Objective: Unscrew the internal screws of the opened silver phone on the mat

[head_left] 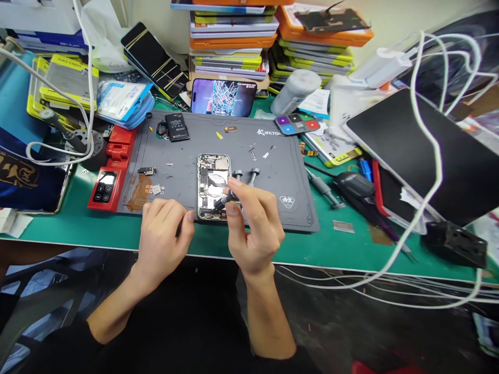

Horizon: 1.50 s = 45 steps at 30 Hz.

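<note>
An opened phone point(206, 182) lies on the grey work mat point(179, 171), its inner parts and circuit boards bare. Over its lower right side, my right hand point(255, 223) pinches a dark screwdriver point(223, 201) that slants down to the phone's lower part. Two more screwdrivers with grey knobs point(254, 172) show just beyond these fingers; their shafts are partly hidden. My left hand point(163, 234) is curled closed at the mat's front edge, left of the phone and apart from it. Whatever its fingers may hold is hidden.
A black phone battery point(177, 128) and small loose parts point(147, 170) lie on the mat. Left of it is a red device point(104, 188). A lit phone point(224, 97) leans against stacked boxes point(234, 41). A white cable point(432, 135) loops across the right side.
</note>
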Each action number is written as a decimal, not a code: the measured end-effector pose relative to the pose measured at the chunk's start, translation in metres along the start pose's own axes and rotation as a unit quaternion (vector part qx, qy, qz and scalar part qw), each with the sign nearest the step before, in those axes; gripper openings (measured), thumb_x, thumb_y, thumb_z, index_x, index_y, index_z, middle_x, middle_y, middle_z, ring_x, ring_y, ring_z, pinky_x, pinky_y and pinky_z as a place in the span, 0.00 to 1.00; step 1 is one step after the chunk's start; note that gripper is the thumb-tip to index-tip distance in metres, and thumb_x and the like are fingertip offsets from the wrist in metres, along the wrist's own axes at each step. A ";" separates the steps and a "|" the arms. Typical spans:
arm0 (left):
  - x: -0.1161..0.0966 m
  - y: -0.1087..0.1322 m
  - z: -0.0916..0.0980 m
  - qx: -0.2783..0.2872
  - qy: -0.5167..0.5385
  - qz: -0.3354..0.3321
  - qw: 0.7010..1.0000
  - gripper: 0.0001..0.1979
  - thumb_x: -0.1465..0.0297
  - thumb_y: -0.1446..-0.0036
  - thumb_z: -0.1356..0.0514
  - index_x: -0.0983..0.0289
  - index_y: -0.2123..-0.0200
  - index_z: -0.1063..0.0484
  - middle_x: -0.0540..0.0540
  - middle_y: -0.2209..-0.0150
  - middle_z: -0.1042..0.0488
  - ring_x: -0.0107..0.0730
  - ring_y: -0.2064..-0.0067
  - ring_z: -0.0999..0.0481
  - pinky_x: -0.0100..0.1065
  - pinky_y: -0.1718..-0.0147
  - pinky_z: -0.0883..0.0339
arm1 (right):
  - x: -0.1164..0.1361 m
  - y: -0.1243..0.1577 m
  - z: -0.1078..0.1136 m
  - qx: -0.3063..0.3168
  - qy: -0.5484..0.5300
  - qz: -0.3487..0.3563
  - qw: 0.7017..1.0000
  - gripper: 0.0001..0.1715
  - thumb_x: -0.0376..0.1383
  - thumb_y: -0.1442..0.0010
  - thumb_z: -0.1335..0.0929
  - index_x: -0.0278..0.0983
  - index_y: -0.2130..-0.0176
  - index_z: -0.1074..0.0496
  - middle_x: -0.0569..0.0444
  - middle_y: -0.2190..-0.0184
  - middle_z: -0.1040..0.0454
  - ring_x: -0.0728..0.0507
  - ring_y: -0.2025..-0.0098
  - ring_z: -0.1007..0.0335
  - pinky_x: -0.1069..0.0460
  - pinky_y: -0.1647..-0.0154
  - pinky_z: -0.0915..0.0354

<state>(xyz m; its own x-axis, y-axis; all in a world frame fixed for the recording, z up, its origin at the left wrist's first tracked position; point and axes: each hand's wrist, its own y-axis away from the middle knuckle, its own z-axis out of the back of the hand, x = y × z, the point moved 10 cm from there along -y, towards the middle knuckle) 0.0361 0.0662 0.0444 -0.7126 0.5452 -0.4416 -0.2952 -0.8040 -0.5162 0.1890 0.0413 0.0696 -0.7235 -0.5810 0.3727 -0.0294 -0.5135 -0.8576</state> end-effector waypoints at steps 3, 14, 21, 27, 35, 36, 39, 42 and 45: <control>0.000 0.000 0.001 0.001 0.007 0.004 1.000 0.16 0.70 0.22 0.46 0.59 0.67 0.36 0.50 0.70 0.27 0.37 0.63 0.32 0.42 0.61 0.43 | -0.002 0.003 -0.006 0.025 -0.014 -0.002 1.000 0.32 0.27 0.28 0.32 0.42 0.29 0.34 0.48 0.46 0.15 0.45 0.51 0.16 0.48 0.53 0.17; 0.001 -0.002 -0.013 0.104 0.179 -0.015 0.978 0.10 0.62 0.25 0.36 0.58 0.56 0.16 0.51 0.63 0.17 0.31 0.63 0.23 0.38 0.60 0.36 | -0.008 0.013 0.002 -0.030 -0.017 -0.042 0.998 0.39 0.29 0.30 0.29 0.45 0.26 0.40 0.46 0.45 0.17 0.43 0.55 0.13 0.52 0.68 0.17; 0.007 -0.002 -0.014 0.096 0.191 0.004 0.977 0.08 0.62 0.27 0.34 0.56 0.54 0.14 0.50 0.61 0.14 0.32 0.62 0.21 0.39 0.60 0.34 | -0.038 0.023 -0.003 -0.059 -0.206 -0.257 0.942 0.32 0.29 0.24 0.38 0.44 0.27 0.43 0.55 0.60 0.18 0.50 0.74 0.20 0.53 0.68 0.17; 0.010 -0.002 -0.012 0.085 0.209 0.013 0.974 0.07 0.66 0.29 0.32 0.57 0.51 0.14 0.50 0.62 0.15 0.32 0.62 0.21 0.38 0.59 0.33 | -0.037 0.031 -0.011 -0.013 -0.189 -0.242 0.952 0.31 0.30 0.23 0.39 0.42 0.26 0.47 0.53 0.60 0.18 0.48 0.74 0.19 0.50 0.66 0.16; 0.008 -0.002 -0.009 0.068 0.212 0.000 0.975 0.06 0.67 0.29 0.32 0.60 0.53 0.15 0.50 0.62 0.15 0.31 0.62 0.21 0.36 0.60 0.33 | -0.042 0.039 -0.017 -0.041 -0.312 -0.363 0.877 0.27 0.35 0.25 0.32 0.51 0.32 0.37 0.56 0.57 0.16 0.47 0.68 0.15 0.49 0.65 0.14; 0.009 -0.002 -0.009 0.067 0.213 0.001 0.975 0.06 0.67 0.29 0.32 0.60 0.53 0.15 0.50 0.62 0.15 0.31 0.62 0.21 0.36 0.60 0.32 | -0.043 0.041 -0.017 -0.049 -0.324 -0.375 0.867 0.26 0.36 0.26 0.31 0.52 0.33 0.36 0.56 0.57 0.16 0.47 0.68 0.15 0.49 0.65 0.13; 0.010 -0.002 -0.010 0.067 0.218 0.005 0.974 0.06 0.70 0.29 0.32 0.60 0.52 0.15 0.50 0.60 0.14 0.31 0.61 0.19 0.36 0.58 0.32 | -0.045 0.043 -0.016 -0.065 -0.340 -0.392 0.852 0.26 0.37 0.27 0.30 0.52 0.34 0.35 0.56 0.56 0.15 0.45 0.65 0.14 0.47 0.62 0.12; 0.009 -0.003 -0.010 0.069 0.221 0.001 0.973 0.07 0.71 0.29 0.32 0.60 0.50 0.15 0.50 0.58 0.13 0.31 0.60 0.18 0.35 0.57 0.31 | -0.047 0.045 -0.017 -0.073 -0.347 -0.401 0.845 0.25 0.37 0.27 0.29 0.51 0.35 0.34 0.56 0.56 0.15 0.44 0.63 0.13 0.46 0.61 0.12; 0.008 -0.004 -0.008 0.070 0.226 -0.003 0.972 0.07 0.72 0.29 0.33 0.60 0.50 0.15 0.50 0.58 0.13 0.31 0.59 0.18 0.35 0.57 0.31 | -0.047 0.046 -0.017 -0.072 -0.351 -0.407 0.840 0.25 0.37 0.27 0.29 0.51 0.35 0.35 0.56 0.57 0.15 0.43 0.62 0.12 0.46 0.60 0.12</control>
<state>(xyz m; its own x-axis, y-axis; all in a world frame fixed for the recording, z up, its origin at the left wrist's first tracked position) 0.0369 0.0753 0.0366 -0.3672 0.5727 -0.7329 -0.4047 -0.8078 -0.4285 0.2096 0.0559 0.0063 0.1611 -0.3292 0.9304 -0.4364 -0.8693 -0.2320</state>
